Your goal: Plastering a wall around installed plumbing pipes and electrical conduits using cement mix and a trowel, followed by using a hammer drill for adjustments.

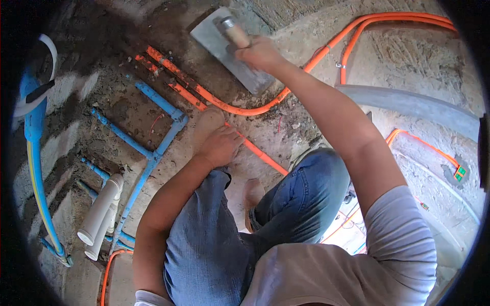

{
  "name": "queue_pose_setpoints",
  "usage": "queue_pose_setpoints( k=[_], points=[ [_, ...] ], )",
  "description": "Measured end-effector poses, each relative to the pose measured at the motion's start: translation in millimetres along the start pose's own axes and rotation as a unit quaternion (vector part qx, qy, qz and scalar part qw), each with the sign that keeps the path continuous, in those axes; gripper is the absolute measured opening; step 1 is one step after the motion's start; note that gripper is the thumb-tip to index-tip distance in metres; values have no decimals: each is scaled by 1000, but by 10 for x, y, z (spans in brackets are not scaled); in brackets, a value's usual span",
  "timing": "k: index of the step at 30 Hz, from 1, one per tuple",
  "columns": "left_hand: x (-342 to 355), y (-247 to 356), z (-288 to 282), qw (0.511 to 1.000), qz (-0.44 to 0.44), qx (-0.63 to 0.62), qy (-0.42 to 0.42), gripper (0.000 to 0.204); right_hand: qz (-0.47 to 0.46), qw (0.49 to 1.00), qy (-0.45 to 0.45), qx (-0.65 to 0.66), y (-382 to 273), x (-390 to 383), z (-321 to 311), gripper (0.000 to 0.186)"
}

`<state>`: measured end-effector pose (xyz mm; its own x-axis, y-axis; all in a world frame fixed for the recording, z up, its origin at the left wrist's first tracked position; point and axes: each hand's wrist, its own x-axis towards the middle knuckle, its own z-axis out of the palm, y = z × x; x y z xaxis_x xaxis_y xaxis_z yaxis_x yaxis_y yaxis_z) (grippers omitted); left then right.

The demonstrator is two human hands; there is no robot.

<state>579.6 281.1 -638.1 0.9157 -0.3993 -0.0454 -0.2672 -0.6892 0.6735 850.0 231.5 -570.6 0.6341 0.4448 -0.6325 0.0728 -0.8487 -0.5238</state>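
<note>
My right hand [259, 54] is wrapped round the wooden handle of a plastering trowel [217, 48]. The trowel's wide grey rectangular blade lies against the wet, dark mortar [173, 25] at the top middle. My left hand [220, 146] rests beside my left shoe [208, 124], just below the knee of my jeans. Its fingers lie loosely stretched out with nothing seen in them; the orange pipe [260, 153] runs close by the fingertips.
Curved orange conduits [240, 109] run along the concrete below the trowel and up to the right. Branching blue pipes [166, 140] lie to the left, with white pipe stubs [102, 209] sticking up. A long grey strip [413, 102] stretches along the right side.
</note>
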Motion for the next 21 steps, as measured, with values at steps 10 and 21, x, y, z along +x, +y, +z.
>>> queue_pose_setpoints(
  k=[10, 21],
  points=[
    [17, -32, 5, 1000, 11, 5, 14, 20, -71, 984, 33, -159, 422, 343, 170, 44],
    [57, -12, 71, 999, 17, -20, 46, 18, 89, 996, -15, -26, 482, 217, 28, 31]
  ],
)
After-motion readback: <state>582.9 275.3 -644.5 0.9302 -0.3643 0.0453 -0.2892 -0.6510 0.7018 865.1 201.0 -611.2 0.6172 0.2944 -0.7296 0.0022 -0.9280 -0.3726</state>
